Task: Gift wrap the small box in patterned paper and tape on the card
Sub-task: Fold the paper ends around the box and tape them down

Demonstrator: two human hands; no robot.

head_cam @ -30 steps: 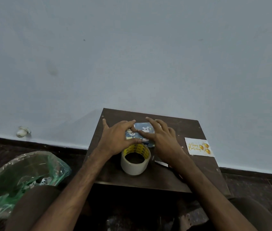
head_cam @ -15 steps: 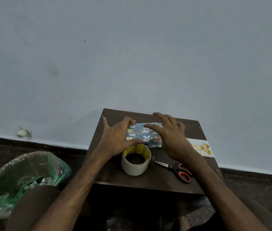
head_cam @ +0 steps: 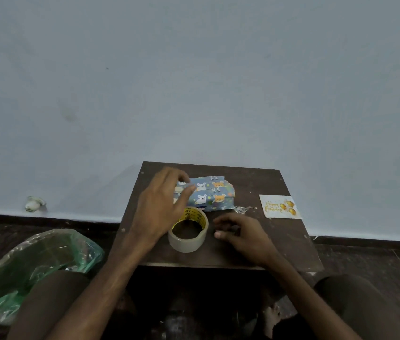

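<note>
Nearest you, your right hand [head_cam: 243,235] rests on the table [head_cam: 255,182] just right of the tape roll [head_cam: 186,244], fingers [head_cam: 226,220] loosely curled; I can't tell whether they hold anything. Beyond it, your left hand [head_cam: 162,204] pins the left end of the box [head_cam: 212,196], fingers spread, thumb across the patterned paper. The box's right end looks unsealed, so I'd judge tape goes there next, before the card [head_cam: 280,206] lying apart at the right.
</note>
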